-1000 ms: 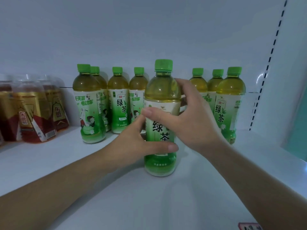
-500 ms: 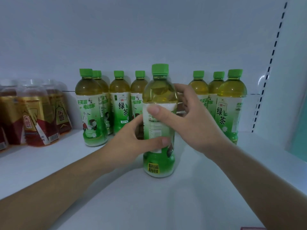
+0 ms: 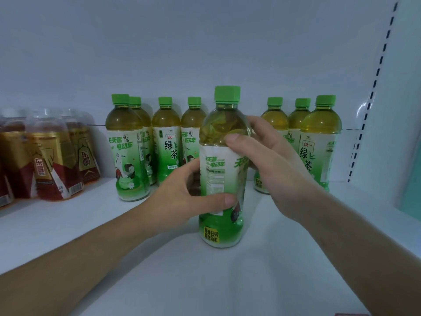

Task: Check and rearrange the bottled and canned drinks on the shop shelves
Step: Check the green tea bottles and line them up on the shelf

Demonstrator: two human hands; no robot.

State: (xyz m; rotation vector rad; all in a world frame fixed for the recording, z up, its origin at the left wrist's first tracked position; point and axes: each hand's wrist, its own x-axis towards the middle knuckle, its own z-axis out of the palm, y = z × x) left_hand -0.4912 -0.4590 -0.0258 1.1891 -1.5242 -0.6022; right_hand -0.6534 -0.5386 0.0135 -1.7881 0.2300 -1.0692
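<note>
Bottle (image 3: 222, 179) upright between gripping fingers (image 3: 230, 139)

My left hand (image 3: 182, 197) and right hand (image 3: 273, 165) grip a green tea bottle (image 3: 222, 179) standing on the white shelf (image 3: 227, 281).

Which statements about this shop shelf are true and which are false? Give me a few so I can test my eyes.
1. The left hand and the right hand both grip the front green tea bottle. True.
2. That bottle has no cap. False: its green cap is on.
3. A row of green tea bottles stands behind it. True.
4. Red-and-gold drinks stand at the far right. False: the red-and-gold bottles stand at the left of the shelf.
</note>
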